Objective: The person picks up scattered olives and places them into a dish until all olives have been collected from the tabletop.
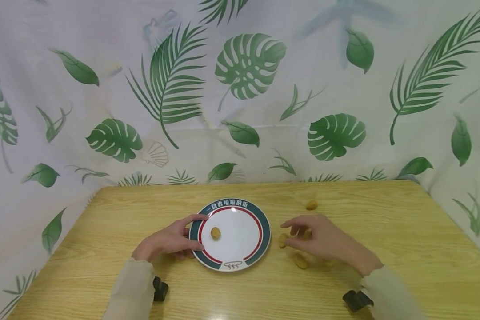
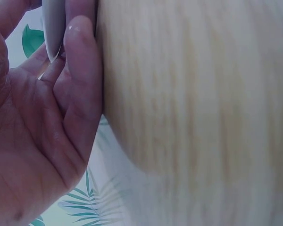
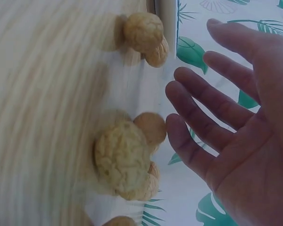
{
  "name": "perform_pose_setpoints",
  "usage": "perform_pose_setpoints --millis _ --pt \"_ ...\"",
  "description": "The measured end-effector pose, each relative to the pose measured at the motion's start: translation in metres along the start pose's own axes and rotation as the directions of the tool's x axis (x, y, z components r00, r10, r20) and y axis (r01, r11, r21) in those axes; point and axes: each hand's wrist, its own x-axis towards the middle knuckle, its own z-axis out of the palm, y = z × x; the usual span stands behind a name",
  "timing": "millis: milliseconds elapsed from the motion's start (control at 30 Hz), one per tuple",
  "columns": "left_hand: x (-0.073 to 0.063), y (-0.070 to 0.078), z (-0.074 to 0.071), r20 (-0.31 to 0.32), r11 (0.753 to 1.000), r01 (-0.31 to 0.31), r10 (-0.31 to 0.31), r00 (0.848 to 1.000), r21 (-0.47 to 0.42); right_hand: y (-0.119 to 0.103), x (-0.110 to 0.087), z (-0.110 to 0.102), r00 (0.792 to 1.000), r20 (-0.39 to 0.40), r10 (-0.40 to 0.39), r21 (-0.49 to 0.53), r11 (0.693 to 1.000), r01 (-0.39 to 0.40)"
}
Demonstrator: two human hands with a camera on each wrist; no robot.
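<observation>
- The left hand (image 1: 171, 240) is gripping the rim of the plate (image 1: 240, 235), its thumb and fingers clamping the left edge.
- 1 walnut (image 1: 215, 233) is lying on the plate, left of the middle.
- The right hand (image 1: 320, 236) is hovering just above the table (image 1: 132, 209), its fingers curving loosely apart and holding nothing.
- Several loose walnuts (image 3: 121, 153) are resting on the table around that hand, 1 of them sitting farther back.
- A leaf-patterned cloth (image 1: 272, 138) is hanging behind.

A pale cloth (image 1: 282, 138) printed with green leaves (image 1: 360, 51) hangs along the far edge of the wood-grained tabletop (image 1: 248, 295).
</observation>
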Motion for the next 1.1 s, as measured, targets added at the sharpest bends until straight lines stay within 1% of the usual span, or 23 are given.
perform_pose_setpoints --millis 200,400,500,700,867,1000,1100 --pt "0.0 -0.001 -0.001 -0.002 1.0 0.005 -0.005 1.0 0.005 0.001 -0.009 -0.003 1.0 0.007 0.023 -0.02 1.0 -0.023" --pt "0.001 -0.001 -0.002 -0.011 1.0 0.02 -0.02 1.0 0.008 0.004 -0.021 -0.005 1.0 -0.004 -0.02 -0.004 1.0 0.02" --pt "0.001 -0.001 -0.001 -0.01 1.0 0.024 -0.024 1.0 -0.001 0.004 -0.026 -0.006 1.0 0.0 -0.014 -0.022 1.0 0.014" --pt "0.0 -0.001 -0.001 -0.005 1.0 0.014 -0.014 1.0 -0.005 0.007 -0.035 -0.008 0.999 0.038 0.037 -0.045 0.998 -0.035" --pt "0.0 -0.002 -0.001 0.004 1.0 -0.002 0.002 1.0 0.001 0.011 -0.041 -0.006 0.997 0.068 0.033 -0.023 0.999 -0.031" --pt "0.0 -0.001 -0.001 0.006 1.0 -0.004 0.004 1.0 0.001 0.014 -0.042 -0.004 0.996 0.088 0.033 0.001 0.999 -0.033" --pt "-0.001 -0.001 -0.002 0.008 1.0 -0.005 0.005 1.0 -0.002 0.016 -0.042 -0.002 0.994 0.101 0.038 -0.004 0.999 -0.037"
